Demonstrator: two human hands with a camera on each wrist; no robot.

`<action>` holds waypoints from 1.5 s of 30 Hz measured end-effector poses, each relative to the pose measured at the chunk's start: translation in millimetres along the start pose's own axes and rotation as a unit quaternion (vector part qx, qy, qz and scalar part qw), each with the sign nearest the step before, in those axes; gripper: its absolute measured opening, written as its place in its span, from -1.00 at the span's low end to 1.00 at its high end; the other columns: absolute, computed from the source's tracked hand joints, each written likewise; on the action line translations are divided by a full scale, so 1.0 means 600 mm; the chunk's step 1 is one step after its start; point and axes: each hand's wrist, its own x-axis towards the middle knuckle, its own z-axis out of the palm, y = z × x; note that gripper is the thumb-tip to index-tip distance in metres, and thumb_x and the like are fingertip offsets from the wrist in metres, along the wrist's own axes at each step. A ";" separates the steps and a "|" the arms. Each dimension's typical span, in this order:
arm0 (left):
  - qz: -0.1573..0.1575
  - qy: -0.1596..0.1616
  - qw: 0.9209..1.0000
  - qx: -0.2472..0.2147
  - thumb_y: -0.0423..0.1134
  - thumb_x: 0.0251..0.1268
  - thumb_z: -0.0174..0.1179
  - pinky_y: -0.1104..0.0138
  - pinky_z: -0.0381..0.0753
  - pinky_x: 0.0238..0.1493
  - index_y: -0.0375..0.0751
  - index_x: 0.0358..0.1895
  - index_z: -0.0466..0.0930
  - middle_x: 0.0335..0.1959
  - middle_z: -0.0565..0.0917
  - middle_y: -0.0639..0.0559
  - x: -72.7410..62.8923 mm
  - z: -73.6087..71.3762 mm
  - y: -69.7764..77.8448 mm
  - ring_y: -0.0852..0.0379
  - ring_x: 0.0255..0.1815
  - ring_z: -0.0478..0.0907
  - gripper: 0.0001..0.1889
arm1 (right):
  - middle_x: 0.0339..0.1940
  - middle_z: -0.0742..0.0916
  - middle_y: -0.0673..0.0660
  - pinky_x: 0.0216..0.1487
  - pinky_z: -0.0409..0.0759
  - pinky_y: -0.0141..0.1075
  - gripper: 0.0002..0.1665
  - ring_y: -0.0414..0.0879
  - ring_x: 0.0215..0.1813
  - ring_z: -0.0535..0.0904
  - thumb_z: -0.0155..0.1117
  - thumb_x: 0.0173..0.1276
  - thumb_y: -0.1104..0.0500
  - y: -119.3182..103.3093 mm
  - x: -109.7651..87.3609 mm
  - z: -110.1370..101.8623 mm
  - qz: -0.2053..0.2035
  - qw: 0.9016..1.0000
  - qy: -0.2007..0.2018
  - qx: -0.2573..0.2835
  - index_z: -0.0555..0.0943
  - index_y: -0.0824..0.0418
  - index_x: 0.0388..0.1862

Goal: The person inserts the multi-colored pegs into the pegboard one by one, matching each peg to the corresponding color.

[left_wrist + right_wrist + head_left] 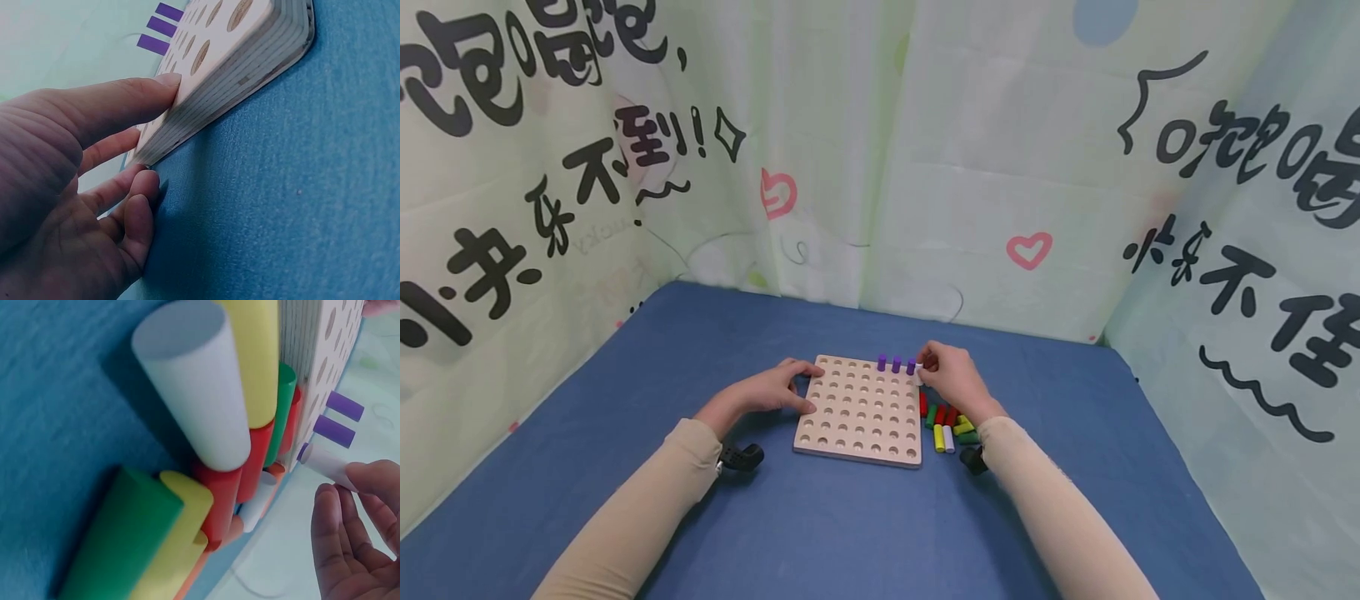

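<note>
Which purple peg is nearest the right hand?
The rightmost purple peg in the head view, beside the white peg in the right hand; the other two stand farther left.

In front of me is a table (850,533) with a blue, finely textured top. On it, about mid-table, 1 square wooden board (861,410) full of round holes lies flat. Just to its right, loose pegs lie on their sides in a close cluster: 3 red pegs (940,415), 2 green pegs (970,437), several yellow pegs (938,439) and a white peg (948,439) (my side of the table stays bare blue).
</note>
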 end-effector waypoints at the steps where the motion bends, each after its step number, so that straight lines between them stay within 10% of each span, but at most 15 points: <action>1: -0.001 -0.001 1.000 -0.001 -0.18 0.32 0.43 0.17 0.39 -0.11 -0.19 0.51 0.36 0.40 0.27 -0.26 0.000 0.000 0.000 -0.01 -0.15 0.36 -0.28 | -0.08 0.73 0.16 0.04 0.69 -0.09 -0.82 0.01 -0.07 0.63 0.33 0.48 0.24 0.000 0.000 0.002 0.001 1.000 0.002 0.002 0.66 0.20 0.02; 45: -0.005 -0.003 1.000 0.003 -0.16 0.32 0.42 0.20 0.40 -0.16 -0.14 0.52 0.36 0.42 0.26 -0.23 0.003 0.001 -0.004 0.02 -0.19 0.37 -0.28 | -0.24 0.73 0.10 -0.24 0.62 -0.22 -0.88 -0.05 -0.27 0.58 0.32 0.51 0.10 -0.003 0.008 0.011 -0.014 0.999 -0.016 -0.030 0.66 0.13 -0.19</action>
